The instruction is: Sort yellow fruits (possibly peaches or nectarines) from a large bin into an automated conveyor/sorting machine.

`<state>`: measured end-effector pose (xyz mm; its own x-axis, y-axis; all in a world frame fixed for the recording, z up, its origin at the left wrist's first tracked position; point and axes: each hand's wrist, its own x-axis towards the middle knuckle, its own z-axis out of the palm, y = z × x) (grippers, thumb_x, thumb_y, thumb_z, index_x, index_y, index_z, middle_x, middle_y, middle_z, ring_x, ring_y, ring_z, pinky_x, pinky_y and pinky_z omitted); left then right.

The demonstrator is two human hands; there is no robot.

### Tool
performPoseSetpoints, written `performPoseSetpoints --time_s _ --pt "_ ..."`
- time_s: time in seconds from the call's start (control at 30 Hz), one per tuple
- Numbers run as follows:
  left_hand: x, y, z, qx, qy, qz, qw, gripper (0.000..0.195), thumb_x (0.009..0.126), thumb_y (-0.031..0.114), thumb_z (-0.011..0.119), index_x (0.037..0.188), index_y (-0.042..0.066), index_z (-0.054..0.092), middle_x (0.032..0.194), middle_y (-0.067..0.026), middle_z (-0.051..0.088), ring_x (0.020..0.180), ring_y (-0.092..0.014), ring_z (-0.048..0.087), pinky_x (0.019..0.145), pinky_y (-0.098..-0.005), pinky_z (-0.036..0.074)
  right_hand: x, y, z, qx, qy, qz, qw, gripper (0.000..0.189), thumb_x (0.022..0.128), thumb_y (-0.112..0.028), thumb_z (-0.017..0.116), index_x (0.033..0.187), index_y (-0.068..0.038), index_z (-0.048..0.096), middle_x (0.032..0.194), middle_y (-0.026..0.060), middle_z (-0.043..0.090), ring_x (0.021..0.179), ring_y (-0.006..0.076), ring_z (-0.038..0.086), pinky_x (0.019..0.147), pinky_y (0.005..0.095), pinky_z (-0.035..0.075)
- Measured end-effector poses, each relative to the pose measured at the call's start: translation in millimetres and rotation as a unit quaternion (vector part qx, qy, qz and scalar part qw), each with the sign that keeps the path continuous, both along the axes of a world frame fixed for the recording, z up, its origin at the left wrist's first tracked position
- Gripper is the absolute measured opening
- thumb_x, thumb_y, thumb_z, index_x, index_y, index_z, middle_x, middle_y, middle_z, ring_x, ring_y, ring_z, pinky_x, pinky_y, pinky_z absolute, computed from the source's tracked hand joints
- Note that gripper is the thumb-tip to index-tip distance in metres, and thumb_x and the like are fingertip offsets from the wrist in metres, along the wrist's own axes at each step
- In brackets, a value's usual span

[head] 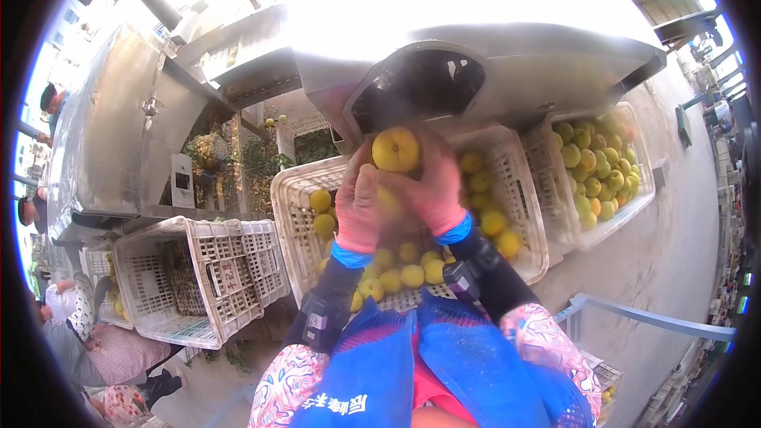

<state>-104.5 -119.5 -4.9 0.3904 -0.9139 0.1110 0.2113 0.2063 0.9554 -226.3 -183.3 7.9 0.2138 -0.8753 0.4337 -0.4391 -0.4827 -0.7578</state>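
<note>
A yellow peach [395, 150] is up between my two gloved hands, over a white slatted plastic crate [535, 249]. My left hand [358, 211] has its fingers on the left side of the fruit, thumb in front. My right hand [437, 187] wraps it from below and from the right, its fingers blurred. Below them in the crate, more yellow peaches [412, 275] lie along the near side and both ends. One blurred peach [389, 202] shows between my wrists; whether a hand touches it is unclear.
A metal machine with a dark rounded opening [419, 83] stands just beyond the crate. To the right is a crate of greenish-yellow peaches [597, 169]. White crates [196, 282] lie on the left, with people [122, 351] behind. A pale-blue rail [654, 315] curves at right.
</note>
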Motion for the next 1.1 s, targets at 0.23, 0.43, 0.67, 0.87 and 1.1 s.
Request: performPoseSetpoints --time_s 0.23,0.43,0.67,0.87,1.1 --pt "25.3 8.3 -21.1 0.105 0.221 -0.138 0.96 0.046 0.108 0.034 0.041 0.133 -0.003 0.055 0.129 -0.0148 0.063 0.118 -0.024 0.062 0.099 -0.0357 0.052 20.6 -68.1 -30.1 -0.179 0.079 -0.058 0.979 0.065 0.072 -0.032 0.085 0.124 -0.003 0.062 0.113 0.0196 0.066 0.097 0.0381 0.065 0.083 0.0454 0.053" --pt "20.4 5.6 -17.6 0.026 0.354 -0.203 0.913 0.046 0.105 0.034 0.049 0.136 0.0 0.05 0.131 -0.0174 0.061 0.124 -0.029 0.057 0.11 -0.0421 0.044 34.5 -74.7 1.5 -0.125 0.096 -0.137 0.978 0.056 0.081 -0.039 0.079 0.123 -0.005 0.065 0.111 0.0195 0.068 0.097 0.0361 0.067 0.081 0.0451 0.054" --pt "29.5 14.2 -6.0 0.002 0.253 -0.182 0.95 0.043 0.097 0.014 0.063 0.137 0.001 0.052 0.132 -0.0173 0.062 0.125 -0.028 0.058 0.107 -0.0364 0.045 1.1 15.5 18.8 -0.074 0.081 0.154 0.982 0.068 0.076 -0.024 0.08 0.137 -0.009 0.055 0.125 0.021 0.062 0.103 0.0403 0.064 0.089 0.0467 0.053" --pt "15.9 21.3 27.9 0.06 0.018 -0.069 0.996 0.053 0.095 0.003 0.066 0.145 0.0 0.05 0.138 -0.011 0.06 0.125 -0.02 0.058 0.106 -0.0329 0.045 -3.2 27.1 7.1 -0.03 0.078 0.134 0.987 0.077 0.07 -0.024 0.084 0.138 -0.007 0.051 0.126 0.0233 0.061 0.104 0.0426 0.064 0.087 0.0483 0.054" --pt "13.6 18.0 25.9 -0.006 0.192 -0.011 0.981 0.048 0.094 0.0 0.065 0.141 -0.001 0.055 0.134 -0.0089 0.063 0.121 -0.016 0.059 0.104 -0.0301 0.046 10.2 8.1 -4.9 -0.085 -0.048 -0.011 0.995 0.074 0.069 -0.03 0.088 0.128 0.004 0.058 0.117 0.0257 0.065 0.105 0.0422 0.064 0.089 0.0483 0.052"
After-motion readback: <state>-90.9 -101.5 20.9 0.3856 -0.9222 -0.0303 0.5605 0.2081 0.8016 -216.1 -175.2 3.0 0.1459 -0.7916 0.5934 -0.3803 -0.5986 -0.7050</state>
